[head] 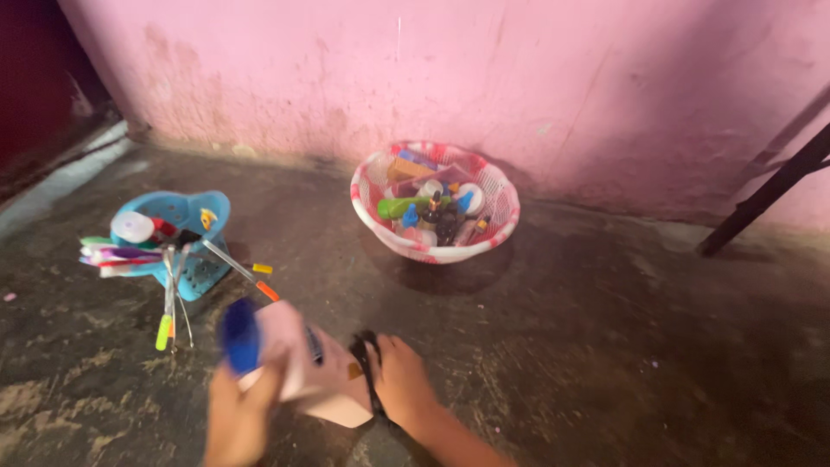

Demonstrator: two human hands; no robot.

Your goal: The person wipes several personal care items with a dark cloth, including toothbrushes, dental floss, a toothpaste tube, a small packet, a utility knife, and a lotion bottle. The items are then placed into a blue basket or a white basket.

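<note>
While both hands grip it, the white plastic bottle with a blue cap (294, 363) needs steady support. The left hand (238, 419) is closed near the cap and the right hand (402, 376) is wrapped around its base, in front of the pink-and-white plastic basket (497, 233).

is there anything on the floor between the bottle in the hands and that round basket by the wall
Nothing visible. The white bottle with the blue cap, held between the left hand and right hand, has only bare floor between it and the pink-and-white basket. The blue holder and its pens lie off to the left.

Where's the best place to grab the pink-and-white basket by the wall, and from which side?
Probably the near rim of the basket, reached from the front: the pink wall sits close behind it, the open top is full of small items, and the rolled rim gives fingers an edge to hook.
</note>
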